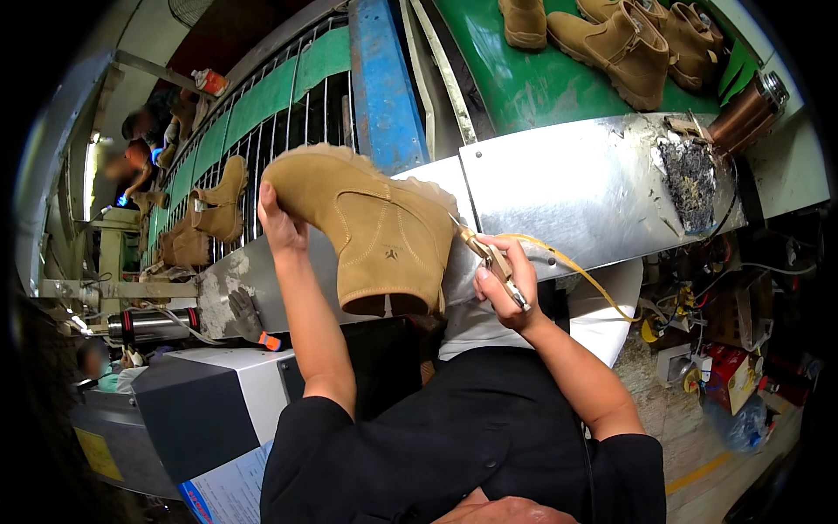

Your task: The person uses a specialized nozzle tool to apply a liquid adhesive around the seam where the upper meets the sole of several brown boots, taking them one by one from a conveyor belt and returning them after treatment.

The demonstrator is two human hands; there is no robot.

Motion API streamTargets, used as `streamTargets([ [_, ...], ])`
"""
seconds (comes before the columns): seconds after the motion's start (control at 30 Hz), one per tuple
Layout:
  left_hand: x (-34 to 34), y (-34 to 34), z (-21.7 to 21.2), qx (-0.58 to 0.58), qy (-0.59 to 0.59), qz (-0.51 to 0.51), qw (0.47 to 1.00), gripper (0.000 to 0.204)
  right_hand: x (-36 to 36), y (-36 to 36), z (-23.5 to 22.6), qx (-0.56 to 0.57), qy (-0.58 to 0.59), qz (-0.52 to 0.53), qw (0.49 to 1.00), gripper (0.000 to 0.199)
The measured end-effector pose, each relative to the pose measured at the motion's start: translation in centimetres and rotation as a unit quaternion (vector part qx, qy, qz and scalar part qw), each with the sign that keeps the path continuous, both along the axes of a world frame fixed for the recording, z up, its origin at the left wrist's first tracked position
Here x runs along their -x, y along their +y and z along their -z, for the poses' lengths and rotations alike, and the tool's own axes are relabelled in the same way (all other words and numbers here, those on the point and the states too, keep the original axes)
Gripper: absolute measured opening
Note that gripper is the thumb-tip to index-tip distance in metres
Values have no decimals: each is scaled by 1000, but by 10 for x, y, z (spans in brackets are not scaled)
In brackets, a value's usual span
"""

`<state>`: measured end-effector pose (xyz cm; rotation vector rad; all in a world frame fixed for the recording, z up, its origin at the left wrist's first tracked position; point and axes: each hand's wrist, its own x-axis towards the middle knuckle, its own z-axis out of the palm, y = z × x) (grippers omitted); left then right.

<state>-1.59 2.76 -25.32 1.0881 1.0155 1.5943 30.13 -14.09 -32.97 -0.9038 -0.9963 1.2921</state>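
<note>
A tan suede ankle boot (384,229) is held up before me, its opening toward my body and its sole edge on the far side. My left hand (281,220) is closed around the toe, with the thumb in front. In my right hand (513,288) is a slim brass-coloured nozzle tool (497,265) with a thin pointed tip and a lever-like body. A yellow hose (576,266) runs near it. The tip points at the boot's heel side near the sole; whether it touches I cannot tell.
A metal bench (559,183) lies beyond the boot, with a dark, burnt-looking patch (690,185) and a brown flask (751,109). Other boots (615,48) stand on the green table (524,96). A wire rack (288,96) holds more boots at left, near a glove (244,313).
</note>
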Motion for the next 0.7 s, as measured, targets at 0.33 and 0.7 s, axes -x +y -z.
streamTargets([
  [0.33, 44, -108, 31, 168, 12, -110, 980, 57, 18, 25, -3, -1, 28, -14, 999, 35],
  [0.7, -6, -232, 22, 398, 50, -19, 916, 50, 34, 33, -10, 1, -26, 2, 1000, 42],
])
